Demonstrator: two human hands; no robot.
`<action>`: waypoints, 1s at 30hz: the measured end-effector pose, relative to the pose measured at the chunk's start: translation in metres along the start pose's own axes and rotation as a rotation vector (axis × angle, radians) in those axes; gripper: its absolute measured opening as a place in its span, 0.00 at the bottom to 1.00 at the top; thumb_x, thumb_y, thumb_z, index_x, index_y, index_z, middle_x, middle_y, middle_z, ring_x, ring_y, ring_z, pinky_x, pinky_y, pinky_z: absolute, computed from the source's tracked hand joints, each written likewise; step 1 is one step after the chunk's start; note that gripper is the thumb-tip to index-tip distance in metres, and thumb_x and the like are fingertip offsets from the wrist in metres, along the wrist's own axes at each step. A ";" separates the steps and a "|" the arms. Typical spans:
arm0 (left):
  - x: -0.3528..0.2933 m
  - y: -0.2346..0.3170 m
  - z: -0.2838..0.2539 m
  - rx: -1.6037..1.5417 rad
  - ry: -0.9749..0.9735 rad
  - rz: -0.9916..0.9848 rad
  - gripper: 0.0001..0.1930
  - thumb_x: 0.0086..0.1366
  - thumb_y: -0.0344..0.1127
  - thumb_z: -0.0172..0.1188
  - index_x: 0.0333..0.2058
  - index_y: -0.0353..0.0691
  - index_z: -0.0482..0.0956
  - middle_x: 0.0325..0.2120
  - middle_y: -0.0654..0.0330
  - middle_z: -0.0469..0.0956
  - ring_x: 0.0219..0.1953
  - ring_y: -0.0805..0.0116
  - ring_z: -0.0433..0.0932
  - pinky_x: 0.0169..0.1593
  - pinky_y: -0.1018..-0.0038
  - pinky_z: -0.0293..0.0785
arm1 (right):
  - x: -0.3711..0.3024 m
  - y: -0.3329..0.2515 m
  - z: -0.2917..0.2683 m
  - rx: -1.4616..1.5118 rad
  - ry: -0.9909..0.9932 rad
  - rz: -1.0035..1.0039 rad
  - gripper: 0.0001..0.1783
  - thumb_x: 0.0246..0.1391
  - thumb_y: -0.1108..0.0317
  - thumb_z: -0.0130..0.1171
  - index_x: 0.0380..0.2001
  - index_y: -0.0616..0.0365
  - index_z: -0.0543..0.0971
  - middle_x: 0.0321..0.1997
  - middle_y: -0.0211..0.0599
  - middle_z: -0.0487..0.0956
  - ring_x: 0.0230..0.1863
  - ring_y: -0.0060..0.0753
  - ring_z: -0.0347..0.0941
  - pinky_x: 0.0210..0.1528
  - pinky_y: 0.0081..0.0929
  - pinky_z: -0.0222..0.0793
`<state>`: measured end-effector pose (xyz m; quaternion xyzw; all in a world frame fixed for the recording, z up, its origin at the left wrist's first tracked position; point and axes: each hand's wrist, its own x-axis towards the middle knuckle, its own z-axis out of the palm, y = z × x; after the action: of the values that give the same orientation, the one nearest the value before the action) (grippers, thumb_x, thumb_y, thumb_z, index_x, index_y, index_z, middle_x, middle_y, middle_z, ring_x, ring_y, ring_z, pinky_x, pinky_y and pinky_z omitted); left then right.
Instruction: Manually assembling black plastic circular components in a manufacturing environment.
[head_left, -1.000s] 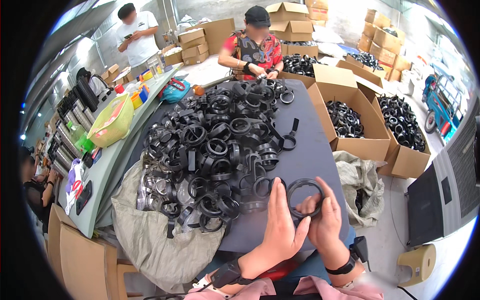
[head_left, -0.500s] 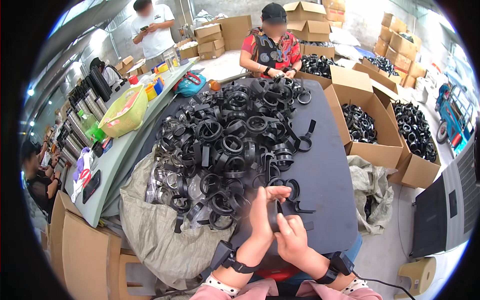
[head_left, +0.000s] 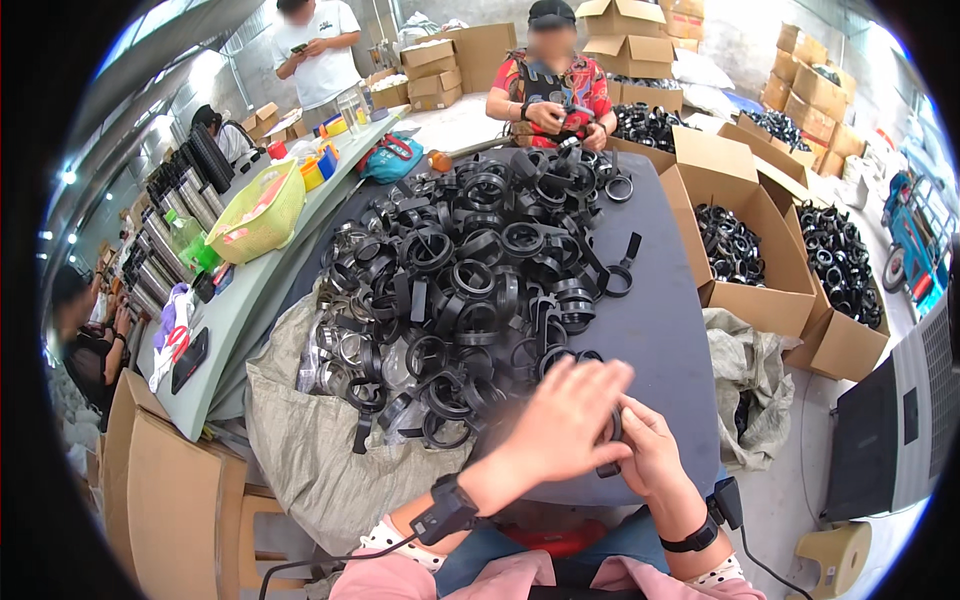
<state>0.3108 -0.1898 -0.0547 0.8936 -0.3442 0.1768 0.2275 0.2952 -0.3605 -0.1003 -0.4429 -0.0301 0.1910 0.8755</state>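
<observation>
In front of me, over the near edge of the dark table, my right hand (head_left: 652, 452) grips a black ring (head_left: 609, 467) between thumb and fingers. My left hand (head_left: 562, 422) reaches across with its fingers stretched out, its palm against or just beside the ring, and hides part of it. Just beyond my hands spreads a big heap of black ring clamps (head_left: 470, 275), several with flat tabs sticking out. One ring with an upright tab (head_left: 622, 270) lies at the heap's right side. Clear plastic and silvery rings (head_left: 345, 350) show at its left.
A woven sack (head_left: 300, 430) hangs over the table's left edge. Cardboard boxes (head_left: 760, 305) of rings stand at right, near a grey machine (head_left: 890, 410). Left, a long bench (head_left: 235, 300) bears a yellow basket (head_left: 255, 215) and phone (head_left: 190, 360). A person (head_left: 550, 95) works across the table.
My hands have moved right. My left hand has left its cupped hold and now stretches its fingers flat over the ring; my right hand keeps hold. The person opposite has raised their hands.
</observation>
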 end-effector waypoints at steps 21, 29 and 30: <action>-0.033 0.023 -0.004 -0.455 0.236 -0.185 0.62 0.47 0.50 0.75 0.67 0.28 0.40 0.64 0.38 0.56 0.65 0.42 0.59 0.66 0.56 0.57 | -0.014 -0.018 0.037 0.235 -0.038 -0.064 0.34 0.64 0.56 0.53 0.65 0.64 0.60 0.29 0.35 0.69 0.34 0.34 0.67 0.36 0.31 0.68; -0.049 0.040 -0.001 -0.717 0.463 -0.348 0.60 0.49 0.37 0.75 0.69 0.34 0.37 0.63 0.41 0.57 0.63 0.49 0.65 0.59 0.60 0.68 | -0.012 0.009 0.056 0.033 -0.130 -0.220 0.36 0.57 0.63 0.59 0.66 0.63 0.61 0.29 0.30 0.66 0.33 0.28 0.64 0.38 0.27 0.65; -0.054 0.047 0.003 -0.914 0.536 -0.450 0.59 0.50 0.33 0.75 0.69 0.35 0.37 0.62 0.43 0.59 0.62 0.51 0.66 0.61 0.59 0.66 | -0.011 0.015 0.054 0.029 -0.114 -0.257 0.37 0.56 0.66 0.60 0.66 0.64 0.60 0.28 0.29 0.66 0.32 0.27 0.63 0.38 0.28 0.63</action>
<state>0.2408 -0.1935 -0.0696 0.6796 -0.1173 0.1776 0.7020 0.2688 -0.3154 -0.0783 -0.4113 -0.1336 0.1026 0.8958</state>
